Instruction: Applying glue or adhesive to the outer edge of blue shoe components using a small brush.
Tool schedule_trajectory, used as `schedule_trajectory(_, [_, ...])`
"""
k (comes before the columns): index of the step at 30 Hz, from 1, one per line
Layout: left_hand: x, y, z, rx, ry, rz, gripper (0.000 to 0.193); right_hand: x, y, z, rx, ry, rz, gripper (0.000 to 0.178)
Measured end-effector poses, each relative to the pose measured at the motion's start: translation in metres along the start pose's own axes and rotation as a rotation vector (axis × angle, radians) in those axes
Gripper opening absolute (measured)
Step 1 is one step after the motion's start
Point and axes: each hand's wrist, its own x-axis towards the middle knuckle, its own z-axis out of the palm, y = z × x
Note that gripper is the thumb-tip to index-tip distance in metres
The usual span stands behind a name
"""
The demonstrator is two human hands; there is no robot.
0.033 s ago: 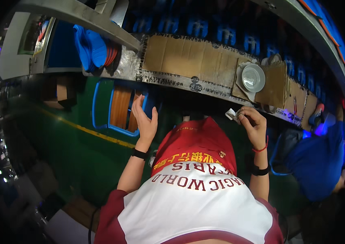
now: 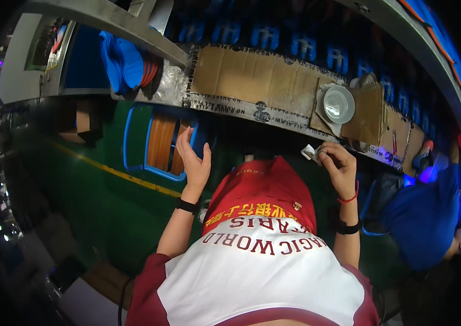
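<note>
My left hand (image 2: 193,160) is raised in front of the workbench with its fingers spread, holding nothing. Behind it stands a stool with brown wooden slats and a blue frame (image 2: 160,144). My right hand (image 2: 339,165) pinches a small white and greyish piece (image 2: 310,152) between thumb and fingers; its kind is too small to make out. That hand is just short of the bench edge, below a white bowl (image 2: 339,104) that rests on cardboard and paper. Both hands are apart from the bench.
A cardboard-covered bench (image 2: 252,76) runs across the front, with a row of blue shoe-like parts (image 2: 264,38) behind it. Blue sole-shaped pieces (image 2: 122,65) stand at its left end. A person in blue (image 2: 423,212) is at the right. A cardboard box (image 2: 81,122) lies on the floor.
</note>
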Motion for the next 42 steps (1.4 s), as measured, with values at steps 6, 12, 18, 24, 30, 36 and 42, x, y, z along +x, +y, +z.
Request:
schedule_trajectory(6, [-0.037,0.015,0.011,0.053,0.064,-0.109,0.057,0.01,0.008,-0.021,-0.095,-0.087,-0.143,0.009])
schedule_trajectory(12, [-0.101,0.046,0.044,0.046,0.175,-0.286,0.059,0.009,0.012,-0.043,-0.091,-0.205,-0.155,0.01])
schedule_trajectory(18, [-0.175,0.068,0.071,0.007,0.226,-0.498,0.059,0.005,0.028,-0.059,-0.09,-0.347,-0.193,0.011])
schedule_trajectory(24, [-0.209,0.062,0.083,-0.063,0.267,-0.601,0.058,0.003,0.032,-0.062,-0.138,-0.439,-0.213,0.012])
schedule_trajectory(30, [-0.209,0.067,0.087,-0.112,0.311,-0.576,0.056,0.001,0.031,-0.062,-0.19,-0.486,-0.311,0.011])
schedule_trajectory(36, [-0.221,0.054,0.087,-0.147,0.365,-0.602,0.056,0.005,0.026,-0.048,-0.12,-0.511,-0.287,0.012])
schedule_trajectory(42, [-0.22,0.031,0.074,-0.143,0.363,-0.643,0.056,0.015,0.021,-0.024,-0.121,-0.512,-0.289,0.011])
